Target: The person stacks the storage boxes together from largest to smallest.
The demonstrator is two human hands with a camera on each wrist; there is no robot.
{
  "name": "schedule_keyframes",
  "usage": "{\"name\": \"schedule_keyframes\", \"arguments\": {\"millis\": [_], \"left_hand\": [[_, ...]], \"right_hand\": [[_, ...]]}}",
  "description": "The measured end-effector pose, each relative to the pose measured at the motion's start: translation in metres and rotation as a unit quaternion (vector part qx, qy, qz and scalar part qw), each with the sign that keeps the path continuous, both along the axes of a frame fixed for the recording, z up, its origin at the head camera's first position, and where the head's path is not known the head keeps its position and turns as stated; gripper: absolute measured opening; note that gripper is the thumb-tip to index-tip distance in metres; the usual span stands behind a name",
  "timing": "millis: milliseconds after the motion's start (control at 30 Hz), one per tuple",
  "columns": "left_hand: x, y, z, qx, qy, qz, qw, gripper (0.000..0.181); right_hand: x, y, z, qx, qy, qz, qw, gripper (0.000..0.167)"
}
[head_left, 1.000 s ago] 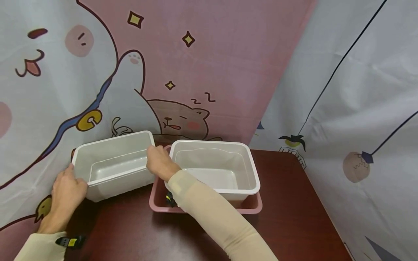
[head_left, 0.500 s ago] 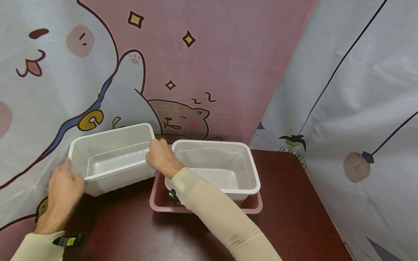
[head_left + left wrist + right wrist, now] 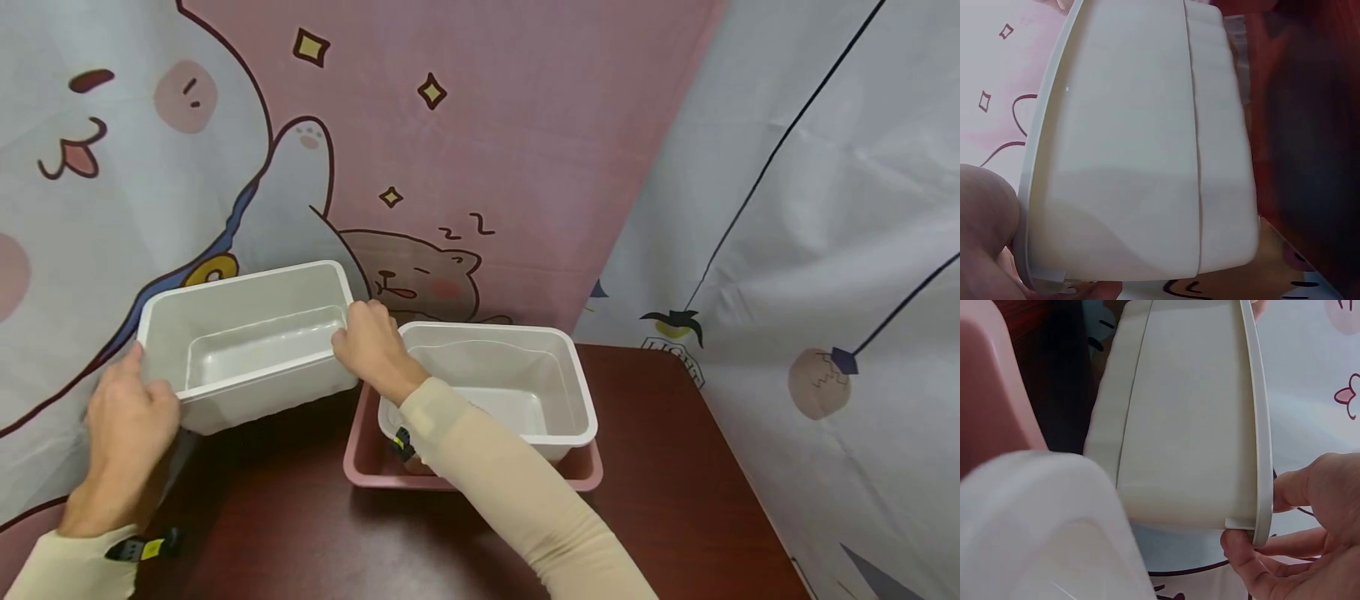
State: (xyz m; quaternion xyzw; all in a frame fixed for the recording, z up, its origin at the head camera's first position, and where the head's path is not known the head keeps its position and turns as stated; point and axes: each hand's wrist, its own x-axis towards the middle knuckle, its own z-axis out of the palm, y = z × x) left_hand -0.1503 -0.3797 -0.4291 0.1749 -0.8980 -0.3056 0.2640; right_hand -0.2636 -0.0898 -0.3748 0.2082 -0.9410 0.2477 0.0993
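Note:
A white rectangular plastic bin (image 3: 255,342) is held up above the left part of the table, its open top tilted toward me. My left hand (image 3: 131,425) grips its left end by the rim, and my right hand (image 3: 377,350) grips the rim at the right end. The right wrist view shows fingers (image 3: 1241,553) under the rim and the thumb on the other side. To the right, a second white bin (image 3: 495,375) sits in a pink bin (image 3: 367,450) on the table. My right forearm passes over both and hides part of them.
The dark reddish table (image 3: 652,433) extends to the right and front. A printed cloth (image 3: 525,167) with cartoon animals hangs close behind the table and along its sides.
Both hands have raised the white bin and shifted it a little to the left. The second white bin and the pink bin stay in place.

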Motion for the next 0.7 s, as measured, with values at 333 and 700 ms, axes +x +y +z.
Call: {"name": "schedule_keyframes", "arguments": {"millis": [333,700], "left_hand": [[0.006,0.008,0.024,0.008,0.055,0.005,0.9984,0.071],[0.011,0.016,0.038,0.023,0.076,0.007,0.9968,0.075]], "right_hand": [[0.002,0.006,0.022,-0.032,0.029,0.002,0.9991,0.027],[0.006,0.022,0.042,-0.079,0.047,0.003,0.9958,0.045]]}}
